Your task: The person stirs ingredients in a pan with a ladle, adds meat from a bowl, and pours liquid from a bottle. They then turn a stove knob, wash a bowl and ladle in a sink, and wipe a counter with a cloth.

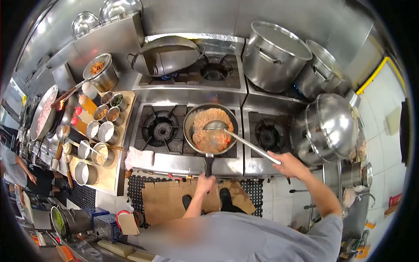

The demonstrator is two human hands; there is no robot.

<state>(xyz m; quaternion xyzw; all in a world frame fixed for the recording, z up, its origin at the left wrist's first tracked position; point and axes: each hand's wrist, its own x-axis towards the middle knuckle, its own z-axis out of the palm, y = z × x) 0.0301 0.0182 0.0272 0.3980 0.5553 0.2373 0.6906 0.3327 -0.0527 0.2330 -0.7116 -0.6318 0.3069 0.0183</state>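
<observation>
Steel: nearly every surface, from stove (192,163) to back wall, dull grey and scuffed.
Pan (211,129): round, dark, shallow; on the front middle burner, handle pointing toward the person.
Food in pan: orange-brown noodles (209,133), tangled, covering most of the base.
Ladle (216,125): rounded metal bowl resting on the noodles, long straight shaft slanting down to the right.
Left hand (205,183): closed around the end of the pan handle, just past the stove's front edge.
Right hand (288,163): fingers wrapped round the far end of the ladle shaft, over the right-hand burner's front edge.
Writing: none legible anywhere; no brand marks readable.
Wok (168,54): large, grey, tilted on the rear burner behind the pan.
Stockpots (275,56): two tall lidded cylinders at rear right, shiny, leaning in the fisheye view.
Domed lid (331,126): polished, on a big pot right of the stove.
Seasoning tubs (107,131): small round metal cups in rows on a wooden-looking board left of the stove; contents too small to tell.
Cloth (139,158): pale, crumpled, on the stove's front left corner.
Floor: black perforated mat with flattened brown cardboard (166,201) under the feet.
</observation>
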